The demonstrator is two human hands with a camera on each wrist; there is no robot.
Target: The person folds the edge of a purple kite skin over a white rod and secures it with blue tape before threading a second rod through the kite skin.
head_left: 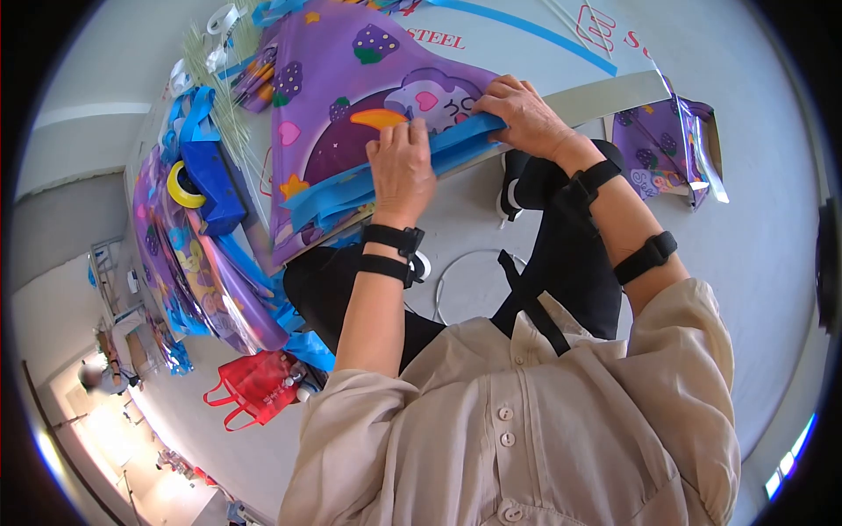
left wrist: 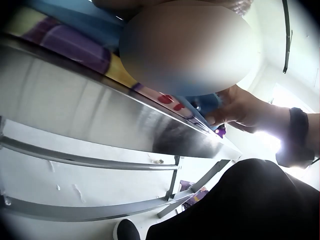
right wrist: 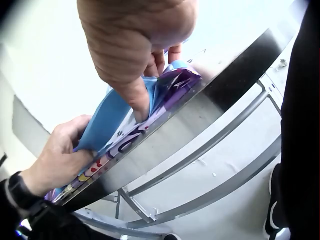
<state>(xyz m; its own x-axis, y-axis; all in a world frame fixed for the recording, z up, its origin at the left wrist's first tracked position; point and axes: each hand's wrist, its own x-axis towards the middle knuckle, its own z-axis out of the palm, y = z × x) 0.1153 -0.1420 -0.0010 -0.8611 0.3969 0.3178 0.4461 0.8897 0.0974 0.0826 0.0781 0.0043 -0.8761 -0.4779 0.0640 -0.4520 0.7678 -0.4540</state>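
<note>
A purple printed sheet (head_left: 338,79) with strawberries and a moon lies over the table, a blue strip (head_left: 342,188) along its near edge. My left hand (head_left: 402,171) grips the blue strip at its middle; the right wrist view shows that hand (right wrist: 62,155) with its thumb on the near side of the strip (right wrist: 107,117). At the strip's right end my right hand (head_left: 533,118) pinches the edge, its thumb pushed between the blue layer and the printed sheet in the right wrist view (right wrist: 142,42). A blurred patch hides part of the left wrist view.
To the left stand a blue tape dispenser (head_left: 215,188), a yellow tape roll (head_left: 185,184) and a heap of printed sheets (head_left: 193,280). A red bag (head_left: 254,386) is on the floor. At right is a box with printed material (head_left: 662,145). Metal table bars (left wrist: 85,160) run below.
</note>
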